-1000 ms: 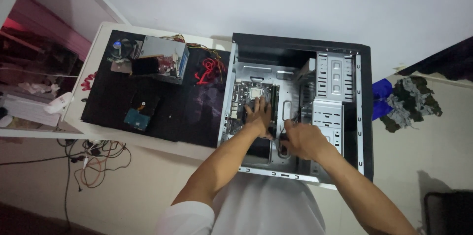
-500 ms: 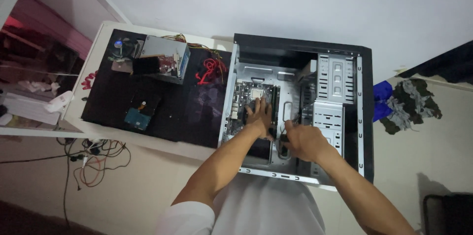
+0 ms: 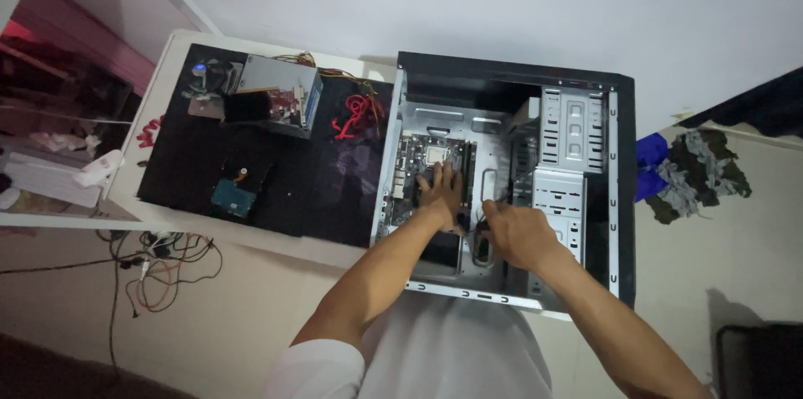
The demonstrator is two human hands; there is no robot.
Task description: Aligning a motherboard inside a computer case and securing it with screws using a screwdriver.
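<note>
A home workroom: an open PC case on a white desk, loose cables on the floor.

One view only, worn on the head, looking steeply down from well above. Open computer case near centre, black mat to its left, floor along the near edge, wall at the far side.

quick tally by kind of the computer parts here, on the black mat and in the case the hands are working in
open computer case: 1
motherboard, under the left hand, with the right hand beside it: 1
power supply box: 1
hard drive: 1
cooler fan: 1
red cable bundle: 1
total: 6
</note>
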